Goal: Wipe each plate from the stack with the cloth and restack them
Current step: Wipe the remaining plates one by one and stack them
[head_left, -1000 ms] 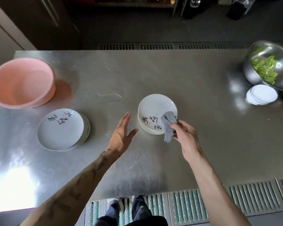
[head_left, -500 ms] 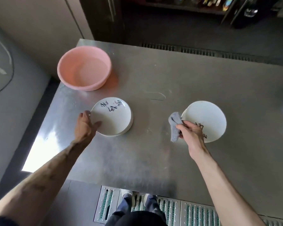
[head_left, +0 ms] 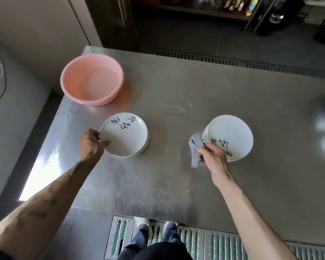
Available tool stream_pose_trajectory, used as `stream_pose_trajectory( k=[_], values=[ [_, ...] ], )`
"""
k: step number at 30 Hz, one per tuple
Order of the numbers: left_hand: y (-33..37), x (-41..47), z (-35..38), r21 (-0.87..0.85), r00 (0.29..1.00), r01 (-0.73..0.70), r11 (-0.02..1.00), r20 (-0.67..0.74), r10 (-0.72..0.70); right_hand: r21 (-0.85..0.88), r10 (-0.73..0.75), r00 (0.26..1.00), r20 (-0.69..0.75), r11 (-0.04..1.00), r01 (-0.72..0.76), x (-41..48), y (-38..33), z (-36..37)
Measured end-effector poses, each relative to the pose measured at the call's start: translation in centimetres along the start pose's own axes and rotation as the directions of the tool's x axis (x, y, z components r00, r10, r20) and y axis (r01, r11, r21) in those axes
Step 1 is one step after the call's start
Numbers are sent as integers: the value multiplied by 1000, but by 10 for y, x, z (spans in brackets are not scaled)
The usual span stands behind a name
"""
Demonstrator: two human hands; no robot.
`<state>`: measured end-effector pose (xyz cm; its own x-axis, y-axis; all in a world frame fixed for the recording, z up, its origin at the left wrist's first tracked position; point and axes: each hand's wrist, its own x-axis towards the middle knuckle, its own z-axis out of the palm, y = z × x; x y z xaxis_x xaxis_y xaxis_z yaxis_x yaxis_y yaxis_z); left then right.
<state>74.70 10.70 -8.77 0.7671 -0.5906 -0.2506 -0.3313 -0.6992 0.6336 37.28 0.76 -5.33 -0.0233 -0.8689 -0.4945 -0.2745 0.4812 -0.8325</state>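
Two stacks of white plates with black brush writing stand on the steel table [head_left: 176, 184]. The left stack [head_left: 126, 134] has its top plate slightly raised at the near-left edge, where my left hand [head_left: 91, 145] grips the rim, thumb on top. The right stack [head_left: 231, 134] lies flat. My right hand [head_left: 213, 157] hovers over its near-left edge and holds a crumpled grey cloth [head_left: 195, 149], which hangs down beside the stack.
A pink plastic basin [head_left: 92, 79] with a little water sits at the table's far left corner. A small puddle [head_left: 174, 110] lies between the basin and the right stack. The table's left edge runs close to the left stack.
My left hand went from the table's middle over to the left stack and took hold of the top plate's rim. The view swung left. My right hand kept the cloth at the right stack.
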Motion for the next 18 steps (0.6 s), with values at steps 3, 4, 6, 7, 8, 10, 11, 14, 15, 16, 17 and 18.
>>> stream_pose_trajectory(
  k=[3,4,6,7,8,10,11,14,15,16,17,18],
  values=[
    [5,0,-6,-88,997,73,993,26,-71,-44,-14,1000,16,999,15,-1,4,-4],
    [8,-2,-8,-119,996,88,989,38,-84,-41,-20,1000,21,999,21,-1,5,-5],
    [16,-9,-13,-179,997,67,982,44,-60,-34,-37,999,23,999,38,-2,6,-8],
    [22,-16,-14,-200,999,33,979,49,-24,-36,-42,999,24,998,43,-3,5,-9],
    [28,-24,-14,-214,997,-7,977,67,22,-39,-45,999,26,998,46,-3,5,-11],
    [41,-47,-8,-245,982,-87,966,142,125,-41,-59,998,38,997,61,-4,4,-13],
    [46,-59,0,-267,969,-113,957,185,166,-34,-70,996,48,997,72,-5,3,-13],
    [53,-93,40,-276,935,-140,951,279,219,-23,-96,992,80,995,98,-12,4,-9],
    [53,-103,56,-265,927,-143,954,302,223,-25,-98,990,100,995,101,-14,8,-6],
    [51,-113,72,-260,919,-135,956,328,219,-32,-94,988,123,995,99,-16,14,-3],
    [48,-121,87,-256,912,-117,960,355,206,-51,-85,986,146,994,93,-17,22,1],
    [45,-127,100,-248,904,-94,964,384,187,-90,-74,983,166,992,89,-17,32,5]
  ],
)
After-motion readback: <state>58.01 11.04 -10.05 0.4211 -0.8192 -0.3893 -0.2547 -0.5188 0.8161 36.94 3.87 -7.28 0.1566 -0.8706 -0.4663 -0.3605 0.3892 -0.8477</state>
